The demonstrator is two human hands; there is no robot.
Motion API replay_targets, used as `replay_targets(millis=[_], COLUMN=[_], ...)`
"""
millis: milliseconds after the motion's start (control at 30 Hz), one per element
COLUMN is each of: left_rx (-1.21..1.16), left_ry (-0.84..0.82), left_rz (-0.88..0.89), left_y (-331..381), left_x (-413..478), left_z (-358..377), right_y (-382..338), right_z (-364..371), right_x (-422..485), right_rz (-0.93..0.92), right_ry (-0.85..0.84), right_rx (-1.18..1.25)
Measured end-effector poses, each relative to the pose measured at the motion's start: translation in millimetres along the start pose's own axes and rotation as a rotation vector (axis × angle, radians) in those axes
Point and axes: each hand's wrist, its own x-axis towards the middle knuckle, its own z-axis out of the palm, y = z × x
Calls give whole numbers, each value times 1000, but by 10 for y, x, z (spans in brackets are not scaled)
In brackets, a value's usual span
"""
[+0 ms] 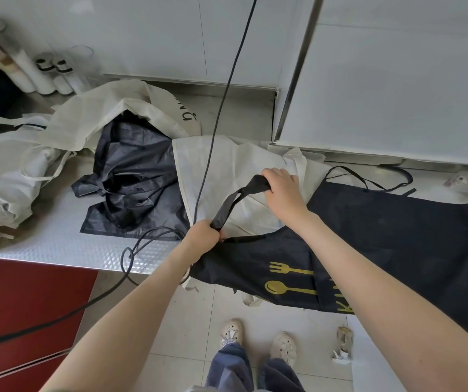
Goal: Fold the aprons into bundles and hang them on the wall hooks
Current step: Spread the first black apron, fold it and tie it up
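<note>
Embossed steel worktop (pixel 57 244). Cream aprons (pixel 6 171) heaped at left. Crumpled black apron (pixel 133 176) in the middle, a flat cream apron (pixel 227 165) touching it. Navy apron (pixel 397 236) with gold fork-and-spoon print at right, draping over the front edge. Black cable (pixel 142 243) looped near the front.

Dark navy apron (pixel 397 236) printed with gold fork, spoon and lettering; cream aprons (pixel 233 165); a glossy black apron (pixel 133 176); silver surface (pixel 57 244) embossed with small diamonds; red cabinet front (pixel 23 306).
</note>
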Motion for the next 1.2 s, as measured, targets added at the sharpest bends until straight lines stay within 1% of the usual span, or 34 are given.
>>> replay_targets(millis=[67,133,200,267,333,400,467,500,533,700,833,867,900,933,1000,1033,1100,1133,1200], left_rx=[-73,-99,6,107,116,147,192,211,226,300,357,335,311,333,487,541,648,725,922], left_ry=[1,-19,-1,91,157,186,210,228,243,312,394,431,501,602,741,750,708,660,453], left_rz=[-42,-44,4,28,41,54,75,87,96,123,70,62,96,181,352,428,599,687,821], left_y=[-18,-54,-100,-110,-99,-80,-75,-70,-60,-65,-163,-167,-177,-189,-168,-103,52,130,236], left_x=[29,42,66,68,65,60,60,57,51,33,26,1,-15,-10,-3,-14,-50,-64,-76], left_z=[-24,-27,-14,7,31,58,90,103,117,154,155,161,176,207,287,336,470,555,744], right_y=[0,23,71,153,240,341,433,472,508,584,628,644,660,677,718,756,853,917,1059], right_z=[5,27,55,73,98,136,189,219,243,299,272,260,258,256,264,255,247,246,271], right_x=[11,33,13,-45,-140,-262,-401,-466,-520,-596,-556,-548,-550,-571,-651,-719,-886,-975,-1137], right_rz=[35,88,145,135,67,-4,-57,-68,-70,-110,9,23,29,39,70,81,87,96,114], right_ry=[0,27,75,64,-32,-237,-481,-551,-577,-456,-192,-165,-161,-165,-156,-123,-47,-34,-83], right_rx=[30,-5,-80,-146,-139,-71,-113,-144,-173,-287,-255,-256,-260,-261,-256,-250,-227,-220,-247])
